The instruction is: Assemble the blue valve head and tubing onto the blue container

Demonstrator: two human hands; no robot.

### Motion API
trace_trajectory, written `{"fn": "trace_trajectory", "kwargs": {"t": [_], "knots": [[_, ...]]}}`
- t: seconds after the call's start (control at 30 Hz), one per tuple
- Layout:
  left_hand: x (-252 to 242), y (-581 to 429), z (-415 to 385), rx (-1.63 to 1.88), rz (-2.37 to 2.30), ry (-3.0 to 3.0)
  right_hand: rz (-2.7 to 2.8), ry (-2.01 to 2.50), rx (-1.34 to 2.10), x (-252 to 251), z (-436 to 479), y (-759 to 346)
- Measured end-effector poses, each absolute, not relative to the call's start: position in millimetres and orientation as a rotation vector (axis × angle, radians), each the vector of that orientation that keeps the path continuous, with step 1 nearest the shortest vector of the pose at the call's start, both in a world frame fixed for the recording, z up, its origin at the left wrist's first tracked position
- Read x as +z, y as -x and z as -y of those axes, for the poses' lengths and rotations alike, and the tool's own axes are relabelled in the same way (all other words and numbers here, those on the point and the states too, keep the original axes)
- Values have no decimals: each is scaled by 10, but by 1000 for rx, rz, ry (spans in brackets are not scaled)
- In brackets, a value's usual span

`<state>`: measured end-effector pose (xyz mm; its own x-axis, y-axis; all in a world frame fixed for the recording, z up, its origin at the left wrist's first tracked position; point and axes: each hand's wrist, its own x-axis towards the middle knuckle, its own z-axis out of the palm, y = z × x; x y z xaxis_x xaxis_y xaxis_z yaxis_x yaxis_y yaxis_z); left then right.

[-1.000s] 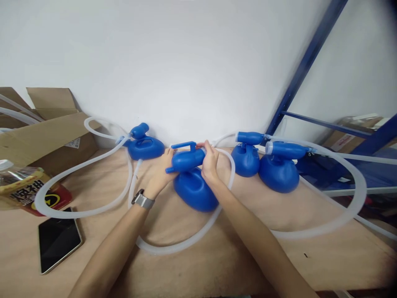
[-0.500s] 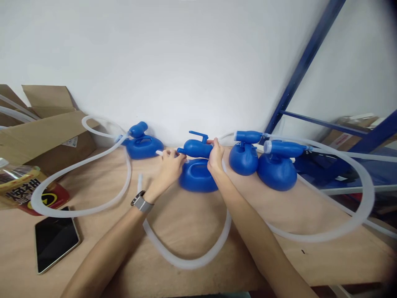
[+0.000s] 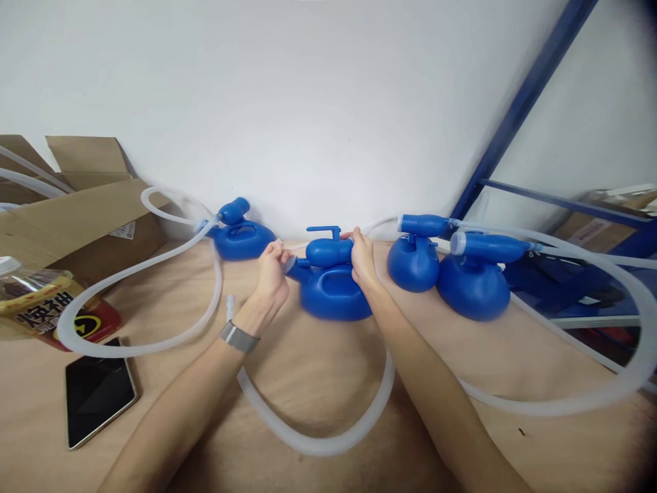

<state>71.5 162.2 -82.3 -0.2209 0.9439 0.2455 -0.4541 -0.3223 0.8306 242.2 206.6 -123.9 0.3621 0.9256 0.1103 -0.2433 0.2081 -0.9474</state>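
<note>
My right hand (image 3: 363, 259) is wrapped round the right end of a blue bulb-shaped fitting (image 3: 327, 253), which has a flat arm on top and a narrow spout toward the left. Just below it, a blue plastic jug (image 3: 336, 301) with a loop handle stands on the table, its neck tilted up to the left. By that neck, the curled fingers of my left hand (image 3: 275, 268) meet near a translucent piece (image 3: 289, 264). What they pinch is mostly hidden. A translucent hose (image 3: 318, 445) curves in front of the jug, its loose end near my left wrist.
Another blue jug (image 3: 246, 243) with a hose stands at back left; two more jugs (image 3: 413, 266) stand at right. A cardboard box (image 3: 102, 212), a drink bottle (image 3: 56, 301) and a phone (image 3: 100, 394) are at left. Behind the table's right side rises a blue rack (image 3: 523, 109).
My left hand has turned and shifted slightly left of the spout; the white tube piece it showed is out of sight. My right hand keeps its grip on the fitting. The view has shifted slightly.
</note>
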Motion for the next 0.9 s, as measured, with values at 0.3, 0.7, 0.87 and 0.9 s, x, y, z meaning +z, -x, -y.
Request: {"fn": "trace_trajectory", "kwargs": {"t": [0.3, 0.7, 0.87, 0.9], "knots": [[-925, 115, -2139, 1592, -1515, -1665, 885, 1050, 1038, -1243, -2058, -2527], [-588, -116, -1578, 435, -1455, -2604, 1122, 1236, 745, -1335, -2039, -2465], [-762, -131, -1658, 596, -1287, -2658, 1358, 1479, 616, -1320, -1998, -2449], [-781, -121, -1675, 621, -1271, -2672, 1387, 1499, 612, -1316, -1993, -2448]]}}
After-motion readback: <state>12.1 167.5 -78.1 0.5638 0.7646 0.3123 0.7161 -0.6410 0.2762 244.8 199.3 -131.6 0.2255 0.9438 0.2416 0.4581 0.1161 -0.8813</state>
